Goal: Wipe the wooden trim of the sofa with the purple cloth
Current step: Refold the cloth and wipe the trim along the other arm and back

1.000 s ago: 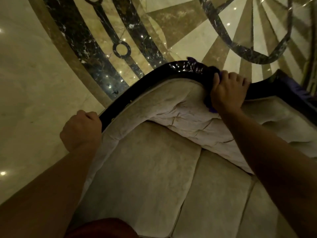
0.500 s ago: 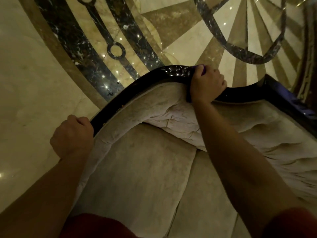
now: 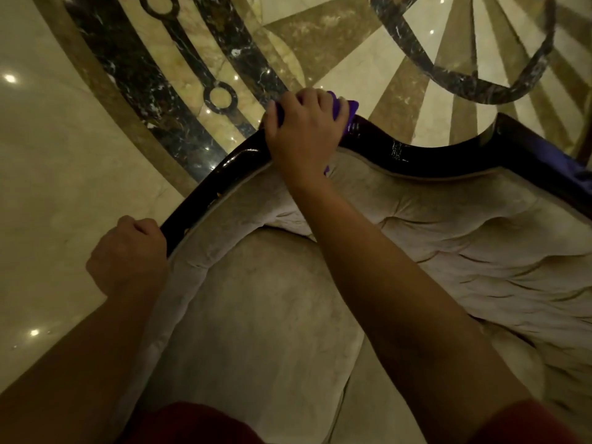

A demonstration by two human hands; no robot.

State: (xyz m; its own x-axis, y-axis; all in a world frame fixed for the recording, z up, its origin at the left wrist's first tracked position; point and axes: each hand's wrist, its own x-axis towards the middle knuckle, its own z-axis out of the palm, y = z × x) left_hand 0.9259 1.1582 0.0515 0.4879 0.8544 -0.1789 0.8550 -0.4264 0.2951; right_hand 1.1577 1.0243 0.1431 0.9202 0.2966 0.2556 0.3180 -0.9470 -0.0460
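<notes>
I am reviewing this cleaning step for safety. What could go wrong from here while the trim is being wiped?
1. The purple cloth is bunched under the right hand, with little showing. It may slip out on the glossy wooden trim.
2. The trim borders pale upholstery closely, so the cloth could smear dirt onto the fabric.
3. The person leans over the sofa back, the left hand fisted at the trim's lower end. A slip could tip them toward the polished marble floor.
</notes>
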